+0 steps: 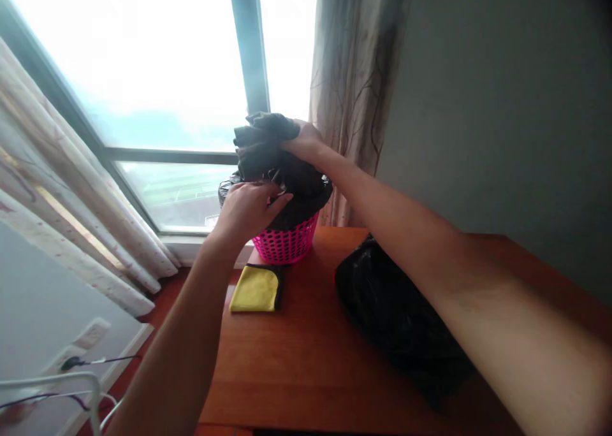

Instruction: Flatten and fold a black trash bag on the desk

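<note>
A pink perforated basket (285,243) stands on the table, lined with a black garbage bag (306,197) folded over its rim. Above the basket, my right hand (306,141) is closed around a bunched, pleated bundle of black garbage bags (262,144). My left hand (251,208) is lower, at the near left side of the basket's mouth. Its fingers and thumb pinch at the lower part of the bundle, where thin loose strips show. The fingertips are partly lost against the dark plastic.
A folded yellow cloth (255,289) with dark edging lies on the wooden table (287,359) before the basket. Under my right forearm sits a large black plastic bag (396,315). Behind are a window (182,123) and curtains (349,92). A plugged-in cable (71,363) is at lower left.
</note>
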A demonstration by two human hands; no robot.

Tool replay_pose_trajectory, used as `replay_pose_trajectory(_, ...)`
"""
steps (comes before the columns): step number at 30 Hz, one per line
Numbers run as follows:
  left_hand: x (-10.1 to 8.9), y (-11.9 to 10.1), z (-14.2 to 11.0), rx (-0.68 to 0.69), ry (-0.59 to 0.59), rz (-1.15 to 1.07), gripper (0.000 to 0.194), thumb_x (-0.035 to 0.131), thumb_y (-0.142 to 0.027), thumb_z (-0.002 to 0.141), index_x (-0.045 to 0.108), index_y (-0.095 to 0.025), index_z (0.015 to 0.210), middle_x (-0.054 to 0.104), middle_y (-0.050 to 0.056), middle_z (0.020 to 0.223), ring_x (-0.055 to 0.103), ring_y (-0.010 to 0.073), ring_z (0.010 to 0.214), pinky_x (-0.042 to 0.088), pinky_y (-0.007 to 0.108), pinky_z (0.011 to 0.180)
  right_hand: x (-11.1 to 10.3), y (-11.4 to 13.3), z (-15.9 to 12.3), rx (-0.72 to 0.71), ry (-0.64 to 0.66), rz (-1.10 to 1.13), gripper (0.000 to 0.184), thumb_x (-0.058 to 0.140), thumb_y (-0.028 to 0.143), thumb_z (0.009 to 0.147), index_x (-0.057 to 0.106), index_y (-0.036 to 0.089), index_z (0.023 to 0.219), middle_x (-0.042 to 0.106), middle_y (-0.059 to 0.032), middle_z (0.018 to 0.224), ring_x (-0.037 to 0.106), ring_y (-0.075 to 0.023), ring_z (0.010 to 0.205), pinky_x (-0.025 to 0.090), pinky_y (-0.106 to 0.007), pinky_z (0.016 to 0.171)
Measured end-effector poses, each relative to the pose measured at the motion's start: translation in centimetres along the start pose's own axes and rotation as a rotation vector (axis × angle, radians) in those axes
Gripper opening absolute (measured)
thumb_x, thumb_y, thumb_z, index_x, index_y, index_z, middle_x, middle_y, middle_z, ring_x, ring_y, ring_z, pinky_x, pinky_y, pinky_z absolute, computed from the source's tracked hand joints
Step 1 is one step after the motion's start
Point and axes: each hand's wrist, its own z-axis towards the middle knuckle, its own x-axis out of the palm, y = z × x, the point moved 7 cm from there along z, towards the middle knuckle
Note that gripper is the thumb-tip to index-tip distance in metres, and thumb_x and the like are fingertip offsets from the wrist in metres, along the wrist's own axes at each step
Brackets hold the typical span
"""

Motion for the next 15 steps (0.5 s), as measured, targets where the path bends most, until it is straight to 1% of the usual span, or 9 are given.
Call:
replay_pose_trajectory(3,1.4,-0.8,-1.3,0.087,0.050,0.038,0.038,0.051,-0.053,0.093,0.072,-0.022,0.099,0.076,0.009,0.088,0.070,0.0305,0.088,0.045,0.041,0.084,1.0,-2.0,0.5,-0.011,-0.041,-0.238,0.036,0.072,0.029,0.076,0.068,0.011,0.106,0.071,-0.0023,0.097,0.062,-0.0172,0.092,0.049,-0.029,0.088)
replay_pose_trajectory(5,2.0,-1.0,-1.8,0.105,0.035,0.054,0.033,0.054,-0.049,0.093,0.071,-0.021,0.101,0.076,0.009,0.088,0.070,0.0297,0.089,0.043,0.042,0.088,2.3,-3.7,0.6,0.011,0.014,-0.367,0.036,0.073,0.034,0.074,0.069,0.014,0.103,0.071,-0.0030,0.094,0.064,-0.0193,0.089,0.050,-0.031,0.085)
replay_pose_trajectory(7,2.2,-1.0,-2.0,0.108,0.008,0.053,0.029,0.053,-0.044,0.094,0.070,-0.021,0.100,0.076,0.008,0.090,0.070,0.0287,0.090,0.042,0.042,0.090,3.9,-5.4,0.4,0.048,0.144,-0.442,0.032,0.074,0.033,0.072,0.069,0.017,0.099,0.071,-0.0034,0.090,0.065,-0.0206,0.085,0.052,-0.032,0.082)
replay_pose_trajectory(9,2.2,-0.8,-2.1,0.108,0.001,0.045,0.027,0.051,-0.041,0.095,0.069,-0.022,0.099,0.076,0.007,0.091,0.070,0.0279,0.091,0.042,0.041,0.089,5.2,-6.7,-0.3,0.093,0.317,-0.473,0.032,0.078,0.028,0.066,0.070,0.018,0.095,0.071,-0.0036,0.088,0.066,-0.0213,0.082,0.052,-0.031,0.078)
replay_pose_trajectory(11,2.2,-0.6,-2.1,0.106,0.006,0.039,0.026,0.052,-0.040,0.094,0.070,-0.023,0.099,0.076,0.007,0.092,0.069,0.0278,0.091,0.042,0.041,0.088,5.8,-7.7,-1.2,0.156,0.464,-0.445,0.038,0.085,0.025,0.058,0.071,0.019,0.093,0.071,-0.0032,0.087,0.065,-0.0210,0.078,0.053,-0.030,0.074)
replay_pose_trajectory(12,2.2,-0.6,-2.0,0.105,0.009,0.034,0.025,0.052,-0.040,0.093,0.070,-0.023,0.098,0.076,0.007,0.091,0.069,0.0277,0.090,0.042,0.040,0.087,5.8,-8.0,-1.5,0.192,0.510,-0.406,0.040,0.087,0.026,0.057,0.071,0.019,0.093,0.071,-0.0028,0.086,0.065,-0.0204,0.076,0.053,-0.029,0.073)
replay_pose_trajectory(13,2.1,-0.5,-2.0,0.105,0.013,0.029,0.025,0.053,-0.041,0.093,0.070,-0.023,0.097,0.075,0.007,0.090,0.069,0.0277,0.089,0.042,0.040,0.087,5.4,-8.2,-1.8,0.225,0.520,-0.359,0.039,0.088,0.027,0.057,0.072,0.019,0.091,0.071,-0.0023,0.084,0.065,-0.0198,0.074,0.053,-0.029,0.071)
replay_pose_trajectory(14,2.1,-0.5,-2.0,0.105,0.016,0.022,0.025,0.053,-0.041,0.093,0.070,-0.022,0.095,0.075,0.007,0.088,0.069,0.0276,0.088,0.042,0.040,0.086,4.6,-8.3,-1.8,0.252,0.475,-0.313,0.034,0.087,0.027,0.059,0.073,0.019,0.088,0.071,-0.0019,0.080,0.065,-0.0191,0.073,0.053,-0.029,0.071)
replay_pose_trajectory(15,2.1,-0.5,-1.9,0.102,0.017,0.014,0.026,0.053,-0.042,0.093,0.070,-0.022,0.092,0.075,0.007,0.086,0.069,0.0275,0.086,0.042,0.040,0.086,3.5,-8.4,-1.7,0.269,0.383,-0.280,0.027,0.086,0.026,0.062,0.073,0.018,0.084,0.071,-0.0017,0.077,0.065,-0.0187,0.073,0.053,-0.028,0.072)
